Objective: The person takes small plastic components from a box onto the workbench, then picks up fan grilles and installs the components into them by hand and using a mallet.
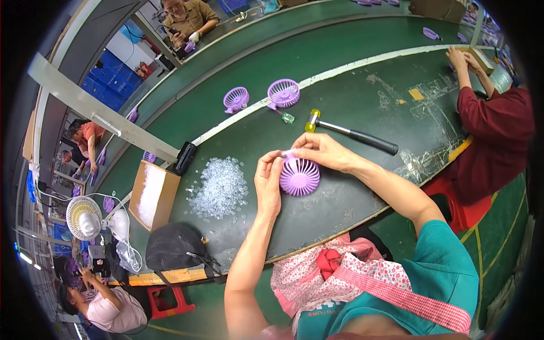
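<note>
Over the dark green bench, a round purple fan grille [300,178] with radial slats sits between my two hands. My left hand [267,184] is closed, its fingertips pinching the grille's short neck from the left. From the right, the thumb and fingers of my right hand [324,152] close on the same neck. Whether a small part lies between the fingertips cannot be made out. A mallet [345,131] with a yellow head and black handle lies beyond my right hand. Left of my left hand spreads a heap of small clear plastic pieces [220,187].
Two purple fan housings [283,93] [236,98] rest by the conveyor's pale edge, one wired to a small green circuit board [288,118]. A cardboard box [164,199] of clear pieces and a black bag [174,246] stand left. A co-worker in maroon [490,136] sits right.
</note>
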Demonstrator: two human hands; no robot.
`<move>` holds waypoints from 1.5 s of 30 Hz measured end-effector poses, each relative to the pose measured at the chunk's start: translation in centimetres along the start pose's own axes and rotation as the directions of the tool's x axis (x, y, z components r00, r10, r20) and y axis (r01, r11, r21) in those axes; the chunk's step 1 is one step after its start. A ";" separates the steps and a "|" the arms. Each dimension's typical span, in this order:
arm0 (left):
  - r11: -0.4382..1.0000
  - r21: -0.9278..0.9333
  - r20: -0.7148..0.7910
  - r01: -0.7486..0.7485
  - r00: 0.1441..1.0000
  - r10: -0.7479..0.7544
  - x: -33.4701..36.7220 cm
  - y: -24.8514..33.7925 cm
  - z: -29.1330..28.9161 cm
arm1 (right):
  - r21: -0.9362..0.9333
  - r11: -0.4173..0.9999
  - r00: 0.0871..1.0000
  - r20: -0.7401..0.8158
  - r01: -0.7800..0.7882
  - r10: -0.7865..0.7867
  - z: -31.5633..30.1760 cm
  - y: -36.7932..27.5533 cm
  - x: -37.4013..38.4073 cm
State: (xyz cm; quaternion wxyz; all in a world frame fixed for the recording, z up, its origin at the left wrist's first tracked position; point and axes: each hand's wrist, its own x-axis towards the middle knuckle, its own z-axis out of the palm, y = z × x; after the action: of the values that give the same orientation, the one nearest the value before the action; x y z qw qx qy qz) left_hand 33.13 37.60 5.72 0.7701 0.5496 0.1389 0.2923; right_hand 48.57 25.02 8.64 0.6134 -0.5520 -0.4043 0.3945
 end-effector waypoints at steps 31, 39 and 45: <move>0.915 0.374 -0.006 -0.152 0.986 0.166 0.9 -1.9 0.1 | -0.977 0.198 0.924 -0.143 -0.076 -0.356 -3.0 5.8 25.0; 0.199 0.845 0.308 -0.496 0.757 0.576 0.0 1.0 0.9 | -0.907 0.228 0.772 0.147 0.355 -0.619 -0.7 1.9 11.7; 0.020 0.856 0.466 -0.516 0.788 0.402 0.3 0.5 -0.5 | -0.761 0.404 0.830 0.305 0.508 -0.468 0.7 2.5 1.8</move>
State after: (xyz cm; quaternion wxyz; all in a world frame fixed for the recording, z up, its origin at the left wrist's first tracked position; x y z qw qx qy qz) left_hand 32.95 38.27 6.04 0.1193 0.9286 0.0684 0.3447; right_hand 48.50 27.12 6.34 0.3651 -0.6193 -0.6948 -0.0227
